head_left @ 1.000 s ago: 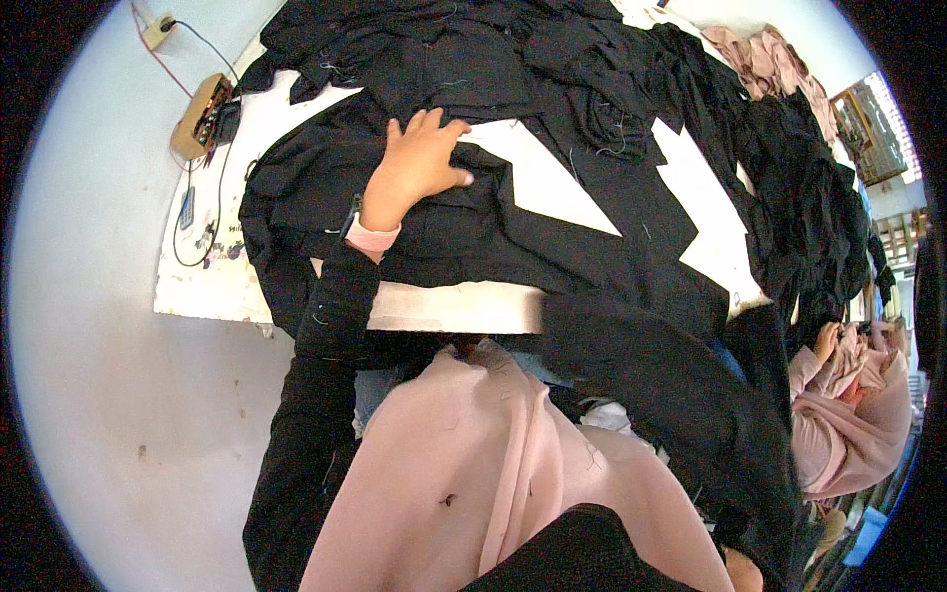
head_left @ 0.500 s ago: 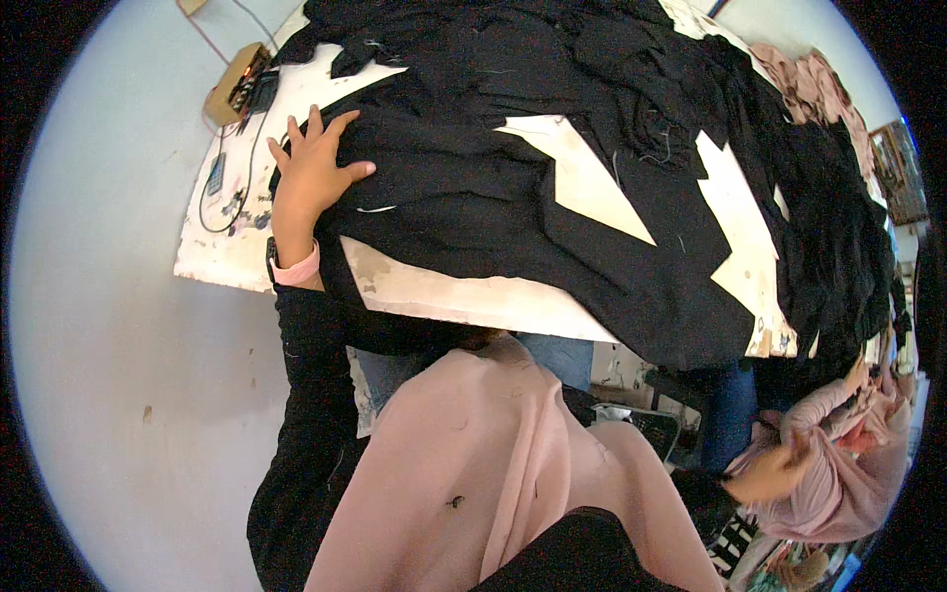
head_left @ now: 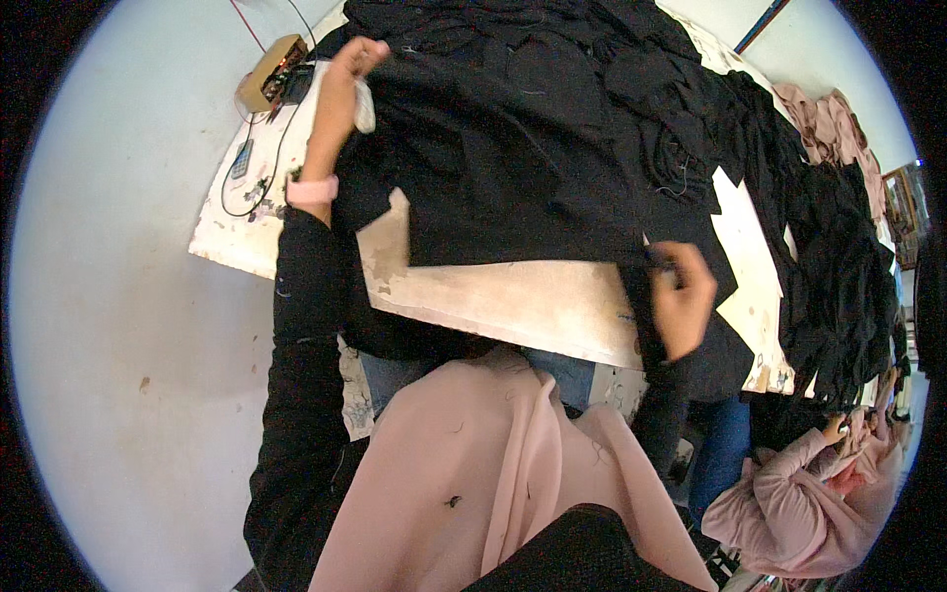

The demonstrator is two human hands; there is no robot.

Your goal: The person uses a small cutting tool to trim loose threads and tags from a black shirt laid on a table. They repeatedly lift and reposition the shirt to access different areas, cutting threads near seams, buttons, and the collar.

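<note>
Black cloth (head_left: 513, 168) lies in wide, wrinkled pieces over a pale worktable (head_left: 513, 296). At the far left edge of the cloth is my left hand (head_left: 345, 89), its fingers closed on the fabric; a small white patch shows beside the wrist. Closer to me on the right, my right hand (head_left: 683, 296) is slightly blurred, with fingers curled round the near corner of the same piece. Between the two hands the fabric is stretched, and its near edge runs almost straight above the bare table strip.
A small box with wires (head_left: 271, 74) stands at the table's back left, by the wall. A small grey device (head_left: 241, 158) lies near a black cable. Pink cloth (head_left: 829, 123) is heaped at the far right. Another person in pink (head_left: 799, 503) sits at the lower right.
My right hand has come up from the lower right onto the cloth. My left hand moved farther away and closed from a flat spread. The fabric shifted, covering the middle gap.
</note>
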